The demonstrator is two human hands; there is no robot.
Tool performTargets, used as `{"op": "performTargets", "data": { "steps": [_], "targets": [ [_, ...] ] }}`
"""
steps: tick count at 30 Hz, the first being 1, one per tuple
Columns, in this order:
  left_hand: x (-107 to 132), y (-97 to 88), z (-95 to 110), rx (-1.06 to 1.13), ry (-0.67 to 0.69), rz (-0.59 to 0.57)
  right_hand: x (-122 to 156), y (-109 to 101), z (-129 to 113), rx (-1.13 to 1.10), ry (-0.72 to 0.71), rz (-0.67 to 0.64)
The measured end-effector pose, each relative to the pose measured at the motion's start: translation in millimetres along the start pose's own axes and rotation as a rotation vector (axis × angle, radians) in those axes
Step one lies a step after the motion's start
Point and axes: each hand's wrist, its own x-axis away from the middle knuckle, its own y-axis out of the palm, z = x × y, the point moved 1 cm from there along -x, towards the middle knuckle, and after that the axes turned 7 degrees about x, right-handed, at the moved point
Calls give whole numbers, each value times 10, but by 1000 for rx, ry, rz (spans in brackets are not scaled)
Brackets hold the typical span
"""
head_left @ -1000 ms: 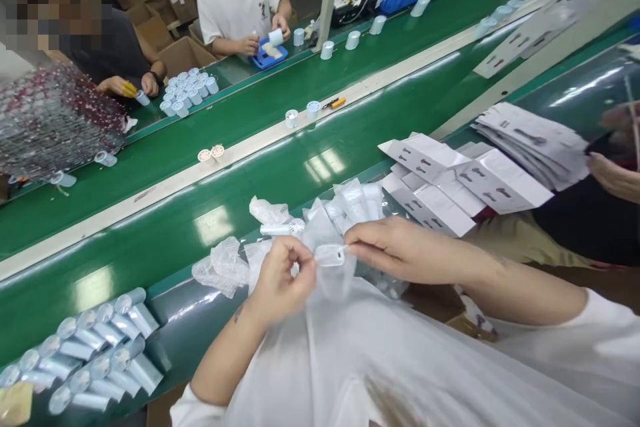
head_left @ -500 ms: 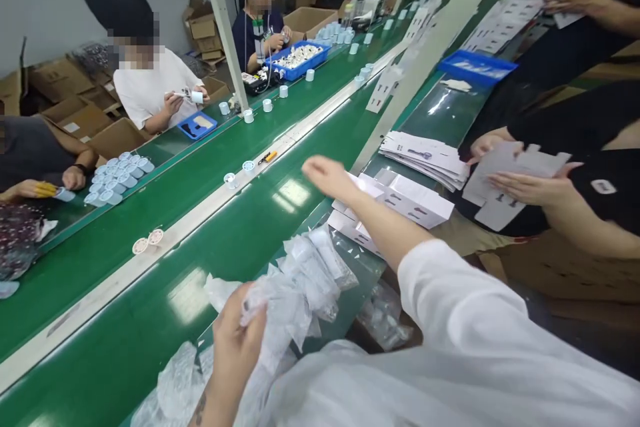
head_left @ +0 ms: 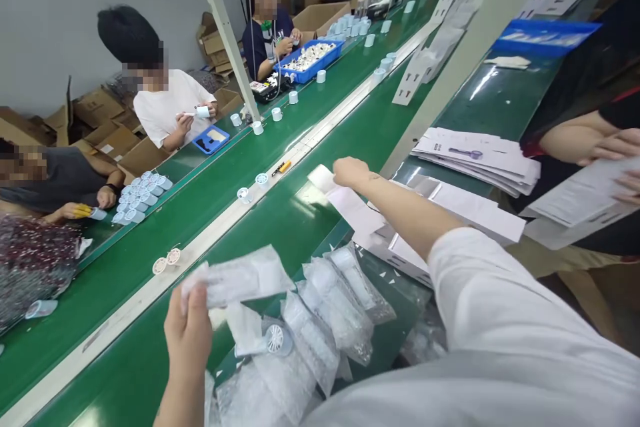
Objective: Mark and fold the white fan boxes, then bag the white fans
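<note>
My left hand [head_left: 189, 320] is closed on one end of a frosted plastic bag [head_left: 245, 278], raised above the green conveyor; a pale item inside cannot be made out. Below it, several bagged items [head_left: 325, 300] lie in a row, and a light-blue part with a white spoked wheel [head_left: 276, 339] shows among them. My right hand [head_left: 353, 173] is closed on the upper end of a white carton [head_left: 353, 207], its flap sticking out over the belt. Part of that carton is hidden behind my forearm.
A pile of flat printed cartons [head_left: 475, 157] lies on the right beside a metal post [head_left: 450, 73]. Small light-blue cups [head_left: 277, 114] and a yellow-black tool [head_left: 283, 168] sit along the conveyor [head_left: 240, 227]. Co-workers sit across; another person's hands [head_left: 615, 153] hold cartons at right.
My left hand has lifted the plastic bag left and away from the pile. My right hand, with no carton visible in it before, now grips a white carton. The view has shifted slightly.
</note>
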Motion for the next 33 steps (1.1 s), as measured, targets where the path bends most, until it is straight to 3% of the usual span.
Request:
{"op": "performTargets", "data": {
  "steps": [3, 5, 8, 11, 13, 16, 19, 21, 24, 28, 30, 33],
  "targets": [
    [-330, 197, 108, 416, 36, 82, 277, 86, -587, -74, -268, 139],
    [-514, 354, 102, 480, 120, 68, 505, 275, -978, -196, -452, 225],
    [-679, 448, -69, 181, 305, -55, 762, 662, -1394, -356, -551, 248],
    [-678, 353, -251, -270, 519, -298, 876, 986, -1563, -447, -533, 214],
    [-629, 270, -242, -500, 606, -433, 897, 1097, -1575, -510, -532, 185],
    [-606, 287, 2, -788, 641, -621, 868, 1111, -1523, -577, -545, 120],
    [-708, 512, 304, -989, 648, -893, 822, 1036, -1464, -603, -556, 39],
    [-808, 720, 412, -1038, 636, -1012, 828, 988, -1450, -601, -546, 5],
    [-869, 1015, 357, -1096, 525, -1052, 892, 945, -1485, -572, -516, 5],
    [-688, 1199, -21, -1212, 431, -943, 878, 859, -1415, -481, -492, -3],
    [-571, 1201, -226, -1249, 459, -878, 789, 755, -1155, -406, -451, -32],
    [-505, 1206, -387, -1273, 392, -928, 617, 570, -451, -236, -277, -37]
  ]
}}
